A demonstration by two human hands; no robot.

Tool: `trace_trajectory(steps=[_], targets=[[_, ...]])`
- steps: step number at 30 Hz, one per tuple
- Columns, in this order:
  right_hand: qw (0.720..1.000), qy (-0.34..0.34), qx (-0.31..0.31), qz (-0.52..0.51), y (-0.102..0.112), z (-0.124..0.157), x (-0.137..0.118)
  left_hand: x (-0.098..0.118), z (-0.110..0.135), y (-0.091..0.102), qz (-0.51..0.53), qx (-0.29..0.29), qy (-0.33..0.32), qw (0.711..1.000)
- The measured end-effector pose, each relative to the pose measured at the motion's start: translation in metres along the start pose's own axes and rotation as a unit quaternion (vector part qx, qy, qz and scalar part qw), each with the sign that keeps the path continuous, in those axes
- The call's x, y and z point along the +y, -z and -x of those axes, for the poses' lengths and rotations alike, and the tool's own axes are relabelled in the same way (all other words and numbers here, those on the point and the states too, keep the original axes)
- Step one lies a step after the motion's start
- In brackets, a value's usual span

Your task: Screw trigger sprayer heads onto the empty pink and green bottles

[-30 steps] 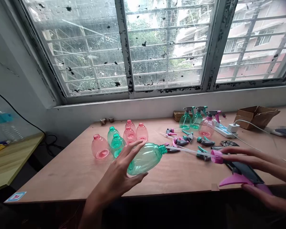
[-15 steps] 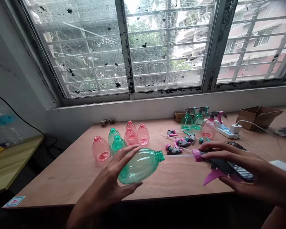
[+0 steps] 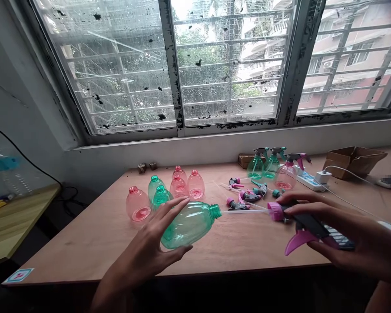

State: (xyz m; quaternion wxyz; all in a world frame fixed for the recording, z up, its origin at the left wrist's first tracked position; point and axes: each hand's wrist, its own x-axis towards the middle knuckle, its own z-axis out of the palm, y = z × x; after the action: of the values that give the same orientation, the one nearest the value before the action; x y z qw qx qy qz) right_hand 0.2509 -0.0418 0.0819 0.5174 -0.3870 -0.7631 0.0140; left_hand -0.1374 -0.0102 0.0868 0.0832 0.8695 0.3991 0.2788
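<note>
My left hand (image 3: 153, 243) is closed round a clear green bottle (image 3: 190, 224), tipped on its side with its threaded neck facing right. In my right hand (image 3: 342, 234) is a spray trigger head (image 3: 308, 224), black with a pink collar and pink lever. From its collar a thin clear dip tube (image 3: 243, 211) runs left, its far end at the bottle's mouth. Whether the tip is inside the neck I cannot tell. Behind lie several loose spray heads (image 3: 247, 196) in black, pink and green.
Several pink bottles (image 3: 138, 203) and green bottles (image 3: 156, 184) without heads stand at left. Bottles with heads fitted (image 3: 285, 174) stand at the back right, near a power strip (image 3: 309, 179) and an open cardboard box (image 3: 355, 161). A white cable crosses the table's right side.
The spray head in my right hand has shifted slightly right, drawing its tube along. The green bottle has moved a little left and up. Both remain held.
</note>
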Motion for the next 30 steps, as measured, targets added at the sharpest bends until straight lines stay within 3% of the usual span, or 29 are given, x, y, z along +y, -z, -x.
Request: trace_trajectory(steps=[8,12,15,22,24,30], targets=[[0.995,0.02,-0.009,-0.098,-0.035,-0.022,-0.005,0.01,-0.006,-0.012,0.047,0.035,0.003,0.998],[0.987,0.018,0.043,-0.157,-0.056,-0.025,-0.01,0.018,-0.012,-0.014,0.07,0.059,0.007,0.996],[0.975,-0.021,0.06,-0.212,-0.066,-0.026,-0.018,0.02,-0.014,-0.016,0.067,0.095,-0.011,0.993],[0.908,-0.161,-0.047,-0.383,-0.067,-0.023,-0.02,0.017,-0.007,-0.02,0.15,0.144,0.011,0.978],[0.884,-0.196,-0.059,-0.42,-0.069,-0.023,-0.02,0.017,-0.007,-0.021,0.178,0.15,0.03,0.972],[0.861,-0.242,-0.055,-0.443,-0.078,-0.025,-0.022,0.016,-0.007,-0.02,0.205,0.137,0.037,0.968]])
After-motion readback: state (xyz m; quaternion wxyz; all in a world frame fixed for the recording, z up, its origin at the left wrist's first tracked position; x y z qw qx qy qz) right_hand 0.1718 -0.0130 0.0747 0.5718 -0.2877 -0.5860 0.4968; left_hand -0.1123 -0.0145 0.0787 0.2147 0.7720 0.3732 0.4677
